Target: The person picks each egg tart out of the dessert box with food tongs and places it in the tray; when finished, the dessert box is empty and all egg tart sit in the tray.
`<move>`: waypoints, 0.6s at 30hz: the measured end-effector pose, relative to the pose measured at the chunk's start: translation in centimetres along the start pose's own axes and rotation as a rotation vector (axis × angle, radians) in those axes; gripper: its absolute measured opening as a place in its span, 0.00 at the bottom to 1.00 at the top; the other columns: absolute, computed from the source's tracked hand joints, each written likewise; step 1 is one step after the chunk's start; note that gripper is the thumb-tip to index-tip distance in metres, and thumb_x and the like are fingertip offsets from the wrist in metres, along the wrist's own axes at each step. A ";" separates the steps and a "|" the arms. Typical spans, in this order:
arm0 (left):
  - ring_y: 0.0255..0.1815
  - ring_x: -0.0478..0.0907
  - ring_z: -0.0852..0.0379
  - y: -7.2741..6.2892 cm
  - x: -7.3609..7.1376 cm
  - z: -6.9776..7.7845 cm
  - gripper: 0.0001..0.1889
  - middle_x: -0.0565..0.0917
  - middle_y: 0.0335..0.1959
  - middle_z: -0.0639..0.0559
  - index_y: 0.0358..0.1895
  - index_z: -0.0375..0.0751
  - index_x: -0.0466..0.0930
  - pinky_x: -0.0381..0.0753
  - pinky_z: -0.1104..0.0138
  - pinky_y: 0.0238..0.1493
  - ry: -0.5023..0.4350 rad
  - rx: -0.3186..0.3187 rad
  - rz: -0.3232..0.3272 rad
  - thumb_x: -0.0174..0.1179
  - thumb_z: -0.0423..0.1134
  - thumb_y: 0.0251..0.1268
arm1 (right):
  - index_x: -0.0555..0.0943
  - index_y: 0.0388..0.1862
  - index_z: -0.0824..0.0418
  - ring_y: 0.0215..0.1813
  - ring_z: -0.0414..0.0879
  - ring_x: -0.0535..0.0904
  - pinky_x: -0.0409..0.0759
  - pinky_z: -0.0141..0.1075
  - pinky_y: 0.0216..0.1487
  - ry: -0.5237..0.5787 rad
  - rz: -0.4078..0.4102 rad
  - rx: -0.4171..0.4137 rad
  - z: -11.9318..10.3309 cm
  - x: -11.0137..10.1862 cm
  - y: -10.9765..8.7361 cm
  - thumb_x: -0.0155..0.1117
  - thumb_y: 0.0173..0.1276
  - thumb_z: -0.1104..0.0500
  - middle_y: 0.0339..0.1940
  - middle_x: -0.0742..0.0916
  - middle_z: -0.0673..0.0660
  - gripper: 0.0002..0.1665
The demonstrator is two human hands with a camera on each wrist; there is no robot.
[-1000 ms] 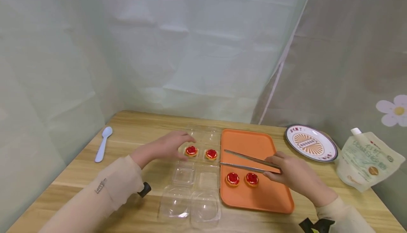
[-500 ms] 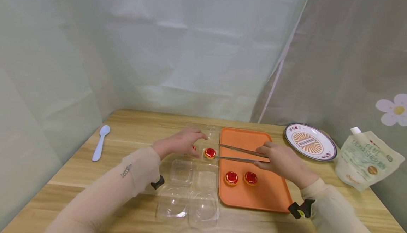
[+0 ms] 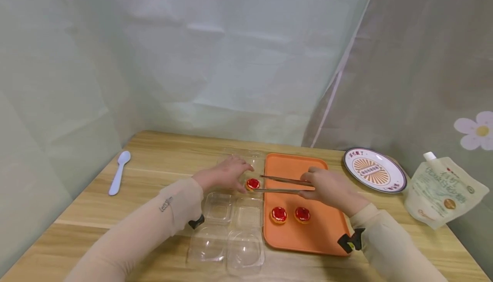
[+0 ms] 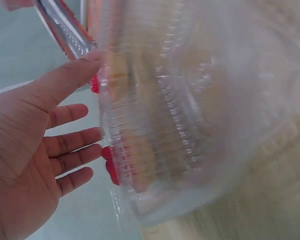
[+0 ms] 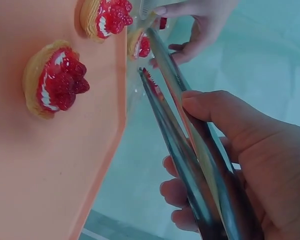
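My right hand [image 3: 331, 190] holds metal tongs [image 3: 286, 180], their arms parted and pointing left. The tips lie beside a tart with red berry topping [image 3: 253, 184] in a clear plastic container [image 3: 248, 213] of several compartments. My left hand [image 3: 228, 174] hovers over the container's left side, fingers extended; in the left wrist view its thumb [image 4: 70, 80] reaches the container's edge, though contact is unclear. It hides a second tart in the head view; red berries [image 4: 111, 166] show past its fingertips. Two more tarts [image 3: 279, 215] sit on the orange tray [image 3: 304, 241].
The container's open lids [image 3: 208, 243] lie towards the front of the wooden table [image 3: 161, 153]. A pale blue spoon [image 3: 120, 173] rests at the left. To the right are a patterned plate [image 3: 375, 170] and a spouted pouch [image 3: 443, 192] by the curtain.
My left hand has moved right, covering the left tart in the container. The tongs have shifted left with my right hand, their tips coming up to the other tart there.
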State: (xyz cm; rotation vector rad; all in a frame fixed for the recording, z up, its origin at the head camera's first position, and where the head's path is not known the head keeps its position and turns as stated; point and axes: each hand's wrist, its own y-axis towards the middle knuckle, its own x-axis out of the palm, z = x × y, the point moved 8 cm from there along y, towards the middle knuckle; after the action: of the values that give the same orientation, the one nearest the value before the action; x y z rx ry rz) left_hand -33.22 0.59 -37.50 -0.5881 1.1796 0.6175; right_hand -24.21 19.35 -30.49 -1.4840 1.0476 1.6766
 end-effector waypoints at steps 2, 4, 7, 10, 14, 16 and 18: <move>0.72 0.62 0.44 0.0 0.1 0.0 0.38 0.72 0.67 0.46 0.66 0.46 0.70 0.46 0.47 0.78 0.006 0.004 0.000 0.72 0.51 0.49 | 0.85 0.35 0.54 0.24 0.37 0.73 0.73 0.31 0.23 0.003 -0.018 -0.002 -0.1 0.0 0.4 0.74 0.55 0.48 0.29 0.81 0.49 0.14; 0.71 0.64 0.44 0.0 0.2 0.1 0.38 0.73 0.66 0.46 0.65 0.45 0.70 0.46 0.46 0.77 0.019 0.012 0.002 0.72 0.52 0.50 | 0.84 0.34 0.54 0.24 0.37 0.73 0.73 0.30 0.24 0.005 -0.040 -0.005 -0.3 -0.1 0.8 0.73 0.55 0.48 0.28 0.80 0.48 0.13; 0.70 0.64 0.43 0.0 0.3 0.1 0.38 0.74 0.65 0.45 0.65 0.43 0.71 0.49 0.47 0.77 0.038 0.011 0.004 0.72 0.52 0.49 | 0.84 0.33 0.54 0.25 0.36 0.71 0.73 0.30 0.24 0.003 -0.074 -0.011 -0.6 0.0 1.4 0.73 0.56 0.48 0.27 0.80 0.48 0.12; 0.71 0.64 0.43 0.1 0.3 0.2 0.39 0.74 0.66 0.44 0.64 0.42 0.71 0.51 0.47 0.76 0.045 0.003 -0.004 0.72 0.53 0.49 | 0.84 0.31 0.54 0.25 0.37 0.70 0.72 0.30 0.24 0.001 -0.087 -0.024 -1.0 0.1 1.8 0.73 0.56 0.48 0.26 0.79 0.48 0.11; 0.71 0.63 0.43 0.3 0.4 0.2 0.39 0.73 0.67 0.44 0.64 0.40 0.71 0.53 0.48 0.76 0.059 -0.007 -0.021 0.71 0.54 0.49 | 0.84 0.29 0.54 0.24 0.37 0.71 0.71 0.30 0.24 -0.007 -0.074 -0.054 -1.4 0.1 2.1 0.73 0.56 0.49 0.24 0.78 0.47 0.11; 0.71 0.63 0.44 0.4 0.4 0.2 0.39 0.73 0.66 0.44 0.64 0.40 0.72 0.54 0.49 0.76 0.066 -0.007 -0.024 0.71 0.54 0.49 | 0.84 0.29 0.54 0.24 0.37 0.71 0.71 0.30 0.25 -0.014 -0.071 -0.067 -1.5 0.1 2.2 0.73 0.56 0.49 0.24 0.78 0.47 0.10; 0.71 0.64 0.44 0.4 0.4 0.2 0.38 0.73 0.66 0.44 0.63 0.40 0.72 0.55 0.50 0.76 0.067 -0.009 -0.025 0.72 0.54 0.49 | 0.84 0.29 0.54 0.24 0.37 0.72 0.72 0.30 0.25 -0.020 -0.071 -0.078 -1.6 0.2 2.3 0.73 0.56 0.50 0.24 0.79 0.47 0.10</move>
State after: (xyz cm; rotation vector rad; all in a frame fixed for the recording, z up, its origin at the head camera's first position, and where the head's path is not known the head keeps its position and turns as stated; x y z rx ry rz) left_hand -33.27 1.08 -37.88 -0.6347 1.2306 0.5856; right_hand -25.47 16.89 -30.38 -1.5325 0.9181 1.6956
